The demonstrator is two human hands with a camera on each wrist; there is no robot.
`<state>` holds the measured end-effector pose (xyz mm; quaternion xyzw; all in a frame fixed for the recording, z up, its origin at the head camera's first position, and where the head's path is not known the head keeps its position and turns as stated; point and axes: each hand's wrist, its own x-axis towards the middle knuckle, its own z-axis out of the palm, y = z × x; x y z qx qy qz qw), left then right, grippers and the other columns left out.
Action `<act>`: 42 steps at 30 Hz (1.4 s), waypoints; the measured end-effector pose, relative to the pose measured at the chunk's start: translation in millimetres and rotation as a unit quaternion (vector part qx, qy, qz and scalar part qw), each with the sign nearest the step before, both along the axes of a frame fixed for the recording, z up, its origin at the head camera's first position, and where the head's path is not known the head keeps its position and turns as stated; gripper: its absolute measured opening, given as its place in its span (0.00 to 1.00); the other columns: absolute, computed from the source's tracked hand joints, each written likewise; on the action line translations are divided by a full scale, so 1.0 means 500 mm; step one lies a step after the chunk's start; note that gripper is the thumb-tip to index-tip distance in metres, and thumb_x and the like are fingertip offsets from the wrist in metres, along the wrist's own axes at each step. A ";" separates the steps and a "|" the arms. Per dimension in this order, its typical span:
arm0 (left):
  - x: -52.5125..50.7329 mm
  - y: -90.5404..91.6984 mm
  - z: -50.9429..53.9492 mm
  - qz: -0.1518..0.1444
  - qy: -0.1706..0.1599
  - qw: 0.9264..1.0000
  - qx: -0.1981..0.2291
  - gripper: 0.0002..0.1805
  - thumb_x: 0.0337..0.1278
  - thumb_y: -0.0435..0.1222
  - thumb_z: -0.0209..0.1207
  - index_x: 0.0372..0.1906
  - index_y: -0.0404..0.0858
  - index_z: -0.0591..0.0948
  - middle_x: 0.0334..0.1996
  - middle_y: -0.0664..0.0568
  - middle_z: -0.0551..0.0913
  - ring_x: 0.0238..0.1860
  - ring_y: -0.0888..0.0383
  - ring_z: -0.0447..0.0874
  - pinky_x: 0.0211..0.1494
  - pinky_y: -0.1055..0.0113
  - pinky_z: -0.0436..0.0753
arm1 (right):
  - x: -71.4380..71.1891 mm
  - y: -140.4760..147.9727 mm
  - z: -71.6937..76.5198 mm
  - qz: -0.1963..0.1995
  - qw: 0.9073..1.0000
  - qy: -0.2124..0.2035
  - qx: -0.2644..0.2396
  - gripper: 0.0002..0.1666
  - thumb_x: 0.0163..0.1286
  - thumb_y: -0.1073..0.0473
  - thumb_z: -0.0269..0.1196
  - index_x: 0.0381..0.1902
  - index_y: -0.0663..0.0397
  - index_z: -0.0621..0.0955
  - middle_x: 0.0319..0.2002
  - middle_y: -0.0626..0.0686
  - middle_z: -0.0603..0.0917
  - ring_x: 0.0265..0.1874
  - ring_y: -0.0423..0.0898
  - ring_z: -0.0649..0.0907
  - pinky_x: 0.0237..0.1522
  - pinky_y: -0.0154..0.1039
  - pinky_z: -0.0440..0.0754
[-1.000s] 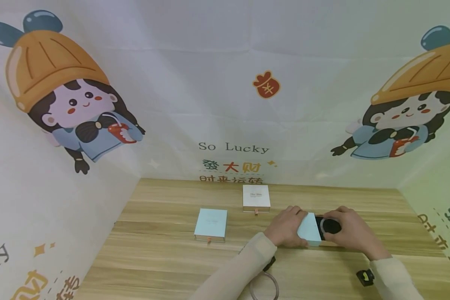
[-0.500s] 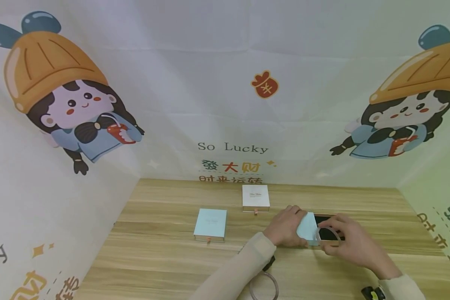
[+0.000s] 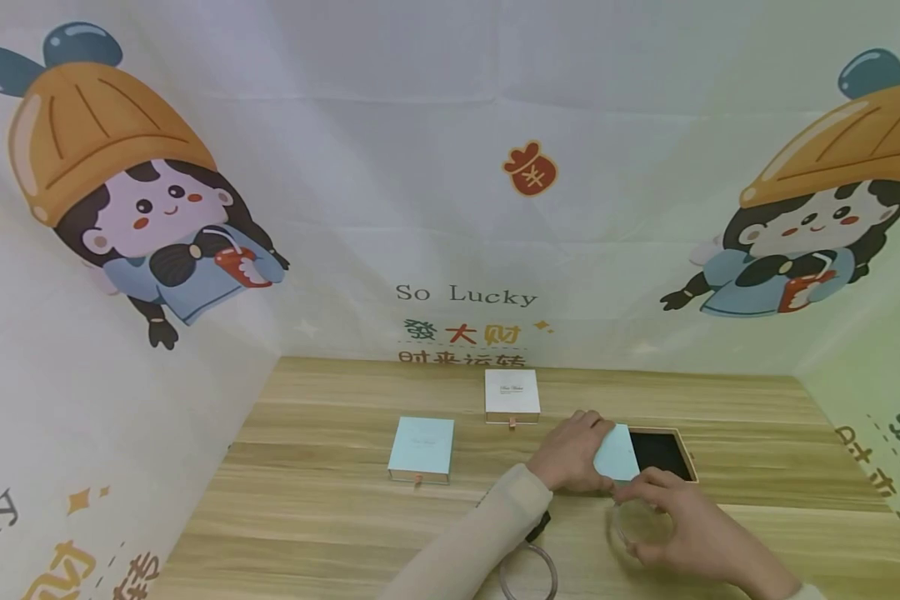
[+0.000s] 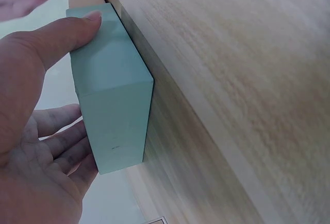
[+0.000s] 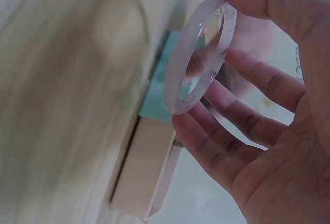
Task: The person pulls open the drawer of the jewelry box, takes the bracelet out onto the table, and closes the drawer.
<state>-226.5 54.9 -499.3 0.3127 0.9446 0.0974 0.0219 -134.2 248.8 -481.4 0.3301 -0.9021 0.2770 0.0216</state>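
Between the thumb and fingers of my right hand [image 3: 693,525] is a pale translucent bangle [image 5: 178,74], held up by its rim just in front of a drawer box. My left hand [image 3: 570,454] grips the light-blue sleeve [image 4: 111,54] of that box, thumb on the near side and fingers on the far side. The drawer [image 3: 663,457] sticks out of the sleeve to the right, its black lining bare. A second bangle [image 3: 528,573] lies on the table beside my left forearm, partly cut off by the bottom of the head view.
A closed light-blue box [image 3: 422,450] with a small ribbon tab lies on the left of the wooden table [image 3: 307,500]. Behind it, to the right, is a white box [image 3: 512,396]. A printed cloth backdrop [image 3: 390,167] rises at the back and sides.
My right hand has lifted the bangle out of the open drawer and drawn it toward me, in front of the box. The left hand keeps its grip on the sleeve.
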 end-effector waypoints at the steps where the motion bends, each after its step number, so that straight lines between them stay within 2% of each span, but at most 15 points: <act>1: 0.000 0.000 -0.001 -0.001 -0.001 1.000 0.000 0.48 0.50 0.59 0.73 0.74 0.45 0.70 0.66 0.58 0.76 0.63 0.63 0.73 0.66 0.74 0.74 | 0.003 -0.003 -0.004 0.004 1.000 0.011 0.007 0.25 0.53 0.53 0.80 0.49 0.39 0.85 0.47 0.36 0.80 0.44 0.35 0.78 0.41 0.34 0.81; 5: -0.001 -0.001 -0.005 -0.004 -0.003 1.000 0.006 0.49 0.49 0.59 0.74 0.74 0.45 0.70 0.65 0.58 0.76 0.61 0.64 0.73 0.64 0.75 0.74 | 0.015 -0.015 -0.016 0.015 0.999 0.015 0.043 0.25 0.52 0.49 0.80 0.48 0.35 0.85 0.47 0.34 0.79 0.47 0.33 0.78 0.44 0.35 0.82; 11: -0.004 0.001 -0.007 -0.001 -0.007 1.000 0.011 0.49 0.48 0.58 0.75 0.74 0.45 0.70 0.64 0.58 0.76 0.59 0.64 0.73 0.62 0.75 0.74 | 0.025 -0.034 -0.028 0.020 0.994 -0.074 0.081 0.23 0.55 0.47 0.78 0.50 0.34 0.86 0.51 0.36 0.78 0.52 0.36 0.78 0.52 0.36 0.83; 14: -0.005 0.001 -0.006 0.001 -0.007 1.000 0.009 0.49 0.48 0.58 0.74 0.74 0.46 0.70 0.65 0.59 0.76 0.60 0.64 0.73 0.63 0.75 0.74 | 0.027 -0.038 -0.035 0.027 0.990 -0.111 0.087 0.25 0.55 0.46 0.78 0.51 0.37 0.86 0.53 0.38 0.78 0.53 0.39 0.79 0.51 0.35 0.83; 17: -0.005 0.002 -0.006 0.003 -0.008 1.000 0.009 0.49 0.47 0.59 0.74 0.74 0.46 0.70 0.65 0.59 0.76 0.60 0.64 0.73 0.64 0.75 0.74 | 0.028 -0.041 -0.039 0.036 0.987 -0.127 0.091 0.26 0.56 0.45 0.78 0.52 0.40 0.86 0.53 0.40 0.79 0.51 0.39 0.79 0.48 0.35 0.83; 26: -0.006 0.003 -0.008 0.006 -0.013 1.000 0.001 0.50 0.48 0.60 0.74 0.75 0.46 0.69 0.66 0.59 0.75 0.62 0.64 0.72 0.66 0.74 0.73 | 0.029 -0.046 -0.046 0.057 0.989 -0.093 0.096 0.25 0.54 0.47 0.80 0.50 0.39 0.87 0.50 0.40 0.80 0.45 0.34 0.75 0.40 0.33 0.82; 34: -0.006 0.001 -0.008 0.007 -0.010 1.000 0.003 0.50 0.48 0.60 0.74 0.75 0.46 0.69 0.66 0.59 0.75 0.61 0.64 0.73 0.65 0.74 0.73 | 0.026 -0.041 -0.054 0.080 0.991 -0.076 0.075 0.24 0.57 0.44 0.77 0.51 0.38 0.86 0.49 0.40 0.78 0.45 0.33 0.72 0.40 0.31 0.80; 37: -0.006 0.002 -0.008 0.006 -0.007 1.000 0.003 0.50 0.48 0.60 0.74 0.75 0.46 0.70 0.66 0.59 0.75 0.62 0.64 0.73 0.65 0.75 0.74 | 0.025 -0.039 -0.050 0.082 0.991 -0.071 0.073 0.24 0.57 0.44 0.77 0.51 0.36 0.86 0.50 0.39 0.79 0.47 0.34 0.73 0.42 0.33 0.81; 42: -0.006 0.002 -0.009 0.007 -0.008 1.000 0.005 0.50 0.48 0.59 0.74 0.75 0.47 0.69 0.66 0.59 0.75 0.62 0.64 0.73 0.64 0.75 0.74 | 0.024 -0.039 -0.027 0.060 0.992 -0.063 0.089 0.22 0.58 0.44 0.76 0.50 0.29 0.85 0.52 0.36 0.80 0.52 0.38 0.76 0.49 0.38 0.83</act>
